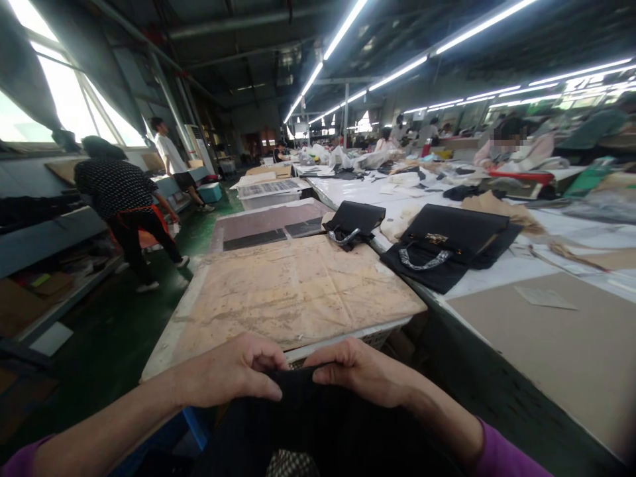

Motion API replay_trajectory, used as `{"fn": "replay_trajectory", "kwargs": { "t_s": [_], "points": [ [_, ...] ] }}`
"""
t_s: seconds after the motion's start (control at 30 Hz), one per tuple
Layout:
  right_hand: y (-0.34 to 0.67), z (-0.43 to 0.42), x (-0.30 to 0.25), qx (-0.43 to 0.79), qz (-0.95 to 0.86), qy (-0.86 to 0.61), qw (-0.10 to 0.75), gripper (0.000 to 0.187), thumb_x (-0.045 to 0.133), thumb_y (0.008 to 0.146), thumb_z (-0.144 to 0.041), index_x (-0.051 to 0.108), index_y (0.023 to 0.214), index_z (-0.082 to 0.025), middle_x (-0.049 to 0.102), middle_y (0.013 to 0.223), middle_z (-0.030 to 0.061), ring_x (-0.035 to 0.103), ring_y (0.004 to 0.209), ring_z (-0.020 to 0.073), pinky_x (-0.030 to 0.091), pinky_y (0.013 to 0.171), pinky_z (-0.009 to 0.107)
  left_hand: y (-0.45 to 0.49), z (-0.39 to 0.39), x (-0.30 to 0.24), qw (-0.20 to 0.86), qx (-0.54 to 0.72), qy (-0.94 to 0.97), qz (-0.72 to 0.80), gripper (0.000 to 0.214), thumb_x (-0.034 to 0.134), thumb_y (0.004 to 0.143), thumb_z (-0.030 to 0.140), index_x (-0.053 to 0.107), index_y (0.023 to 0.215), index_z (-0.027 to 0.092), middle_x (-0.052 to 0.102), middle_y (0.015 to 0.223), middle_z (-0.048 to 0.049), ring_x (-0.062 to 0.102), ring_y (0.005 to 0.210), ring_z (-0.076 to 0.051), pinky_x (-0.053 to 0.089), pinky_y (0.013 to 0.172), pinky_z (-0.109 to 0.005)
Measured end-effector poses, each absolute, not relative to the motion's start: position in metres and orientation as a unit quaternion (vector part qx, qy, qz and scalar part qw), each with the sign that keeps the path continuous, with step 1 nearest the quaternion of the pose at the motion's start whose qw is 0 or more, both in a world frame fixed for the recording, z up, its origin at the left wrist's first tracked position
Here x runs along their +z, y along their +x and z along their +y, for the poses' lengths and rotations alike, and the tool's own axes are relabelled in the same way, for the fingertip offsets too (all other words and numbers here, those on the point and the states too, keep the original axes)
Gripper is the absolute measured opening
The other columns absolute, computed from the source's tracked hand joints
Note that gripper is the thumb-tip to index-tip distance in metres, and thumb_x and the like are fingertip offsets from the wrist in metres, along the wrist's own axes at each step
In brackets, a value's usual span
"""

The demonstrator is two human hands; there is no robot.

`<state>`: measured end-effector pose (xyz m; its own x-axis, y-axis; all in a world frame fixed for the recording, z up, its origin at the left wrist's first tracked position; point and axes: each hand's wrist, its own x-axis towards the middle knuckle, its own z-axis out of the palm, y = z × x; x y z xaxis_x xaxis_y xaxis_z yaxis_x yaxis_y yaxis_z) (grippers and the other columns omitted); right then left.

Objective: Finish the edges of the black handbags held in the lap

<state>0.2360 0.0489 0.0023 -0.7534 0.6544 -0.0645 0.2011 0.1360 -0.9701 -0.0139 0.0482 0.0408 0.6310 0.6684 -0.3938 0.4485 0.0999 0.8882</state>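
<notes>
Both hands pinch the upper edge of a piece of black cloth [318, 424] close to my body. My left hand [243, 371] has its thumb and fingers closed on the edge at the left. A short way to the right, my right hand [355, 371] grips the same edge between thumb and fingers. The cloth hangs down below the hands, and its lower part is dark and cut off by the frame. Just beyond the hands lies a worn tan board [298, 285] with stains on it.
Right of the board, a large black handbag [452, 228] and a smaller black handbag [355, 218] lie on a long white table [477, 291], handles wrapped. A grey-brown sheet [536, 338] covers its near end. At left, a person [114, 192] bends near a shelf beside the green aisle [193, 232].
</notes>
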Motion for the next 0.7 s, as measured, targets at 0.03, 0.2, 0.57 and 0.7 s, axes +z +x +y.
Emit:
{"fn": "replay_trajectory", "kwargs": {
  "t_s": [0.03,0.2,0.57,0.7],
  "points": [
    [0.237,0.049,-0.001,0.611,-0.714,-0.286,0.189,0.023,0.06,0.092,-0.027,0.075,0.106,-0.017,0.068,0.092,0.0014,0.058,0.086,0.0162,0.046,0.081,0.025,-0.013,0.047,0.039,0.612,0.086,0.665,0.419,0.019,0.068,0.075,0.017,0.074,0.092,0.02,0.074,0.084,0.0022,0.062,0.073,-0.013,0.042,0.067,-0.021],
    [0.243,0.045,-0.029,0.686,-0.64,-0.291,0.187,0.025,0.068,0.087,-0.034,0.077,0.103,-0.016,0.069,0.094,0.0025,0.058,0.085,0.0164,0.045,0.082,0.026,-0.011,0.042,0.014,0.614,0.074,0.647,0.445,0.019,0.072,0.077,0.03,0.076,0.09,0.017,0.068,0.071,0.0022,0.052,0.061,-0.01,0.036,0.056,-0.02],
    [0.25,0.042,-0.033,0.641,-0.681,-0.302,0.186,0.029,0.061,0.093,-0.038,0.074,0.101,-0.013,0.063,0.082,0.0005,0.05,0.072,0.012,0.041,0.07,0.023,-0.009,0.039,-0.006,0.614,0.113,0.611,0.486,0.022,0.069,0.08,0.034,0.071,0.09,0.015,0.061,0.069,0.0028,0.049,0.063,-0.011,0.034,0.058,-0.022],
    [0.242,0.041,-0.024,0.616,-0.705,-0.315,0.157,0.034,0.058,0.093,-0.041,0.071,0.082,-0.011,0.045,0.064,-0.0031,0.034,0.059,0.0085,0.027,0.051,0.021,-0.01,0.041,-0.014,0.632,0.152,0.576,0.496,0.023,0.074,0.07,0.031,0.074,0.086,0.015,0.062,0.068,0.0026,0.049,0.062,-0.011,0.034,0.059,-0.023]
  ]
}}
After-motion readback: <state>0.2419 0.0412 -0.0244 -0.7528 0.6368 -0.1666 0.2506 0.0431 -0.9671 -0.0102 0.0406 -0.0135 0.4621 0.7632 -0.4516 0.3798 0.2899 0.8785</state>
